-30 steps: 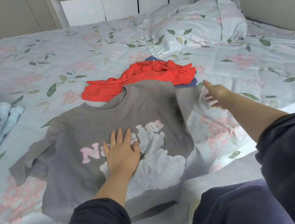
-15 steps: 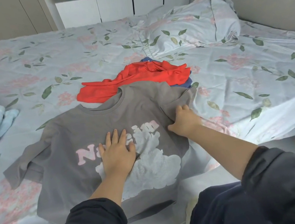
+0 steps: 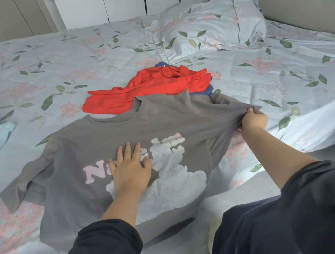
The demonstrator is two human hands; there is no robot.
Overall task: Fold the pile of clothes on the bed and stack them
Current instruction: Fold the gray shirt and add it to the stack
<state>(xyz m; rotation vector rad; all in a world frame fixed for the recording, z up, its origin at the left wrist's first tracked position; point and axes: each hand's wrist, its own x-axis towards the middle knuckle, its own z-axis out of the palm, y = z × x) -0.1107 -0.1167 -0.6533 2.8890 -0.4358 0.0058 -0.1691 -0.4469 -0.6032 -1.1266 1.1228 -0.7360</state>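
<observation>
Left hand (image 3: 131, 171) flat, fingers spread, pressing grey T-shirt (image 3: 72, 147) chest print. Right hand (image 3: 252, 120) pinches its sleeve hem. Shirt spread at bed (image 3: 22, 84) near edge; red garment (image 3: 146, 88) touching collar, possibly underneath.

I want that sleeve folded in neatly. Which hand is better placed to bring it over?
The right hand, probably: it already pinches the sleeve end of the grey T-shirt, while the left hand lies flat on the print, pinning the shirt.
</observation>
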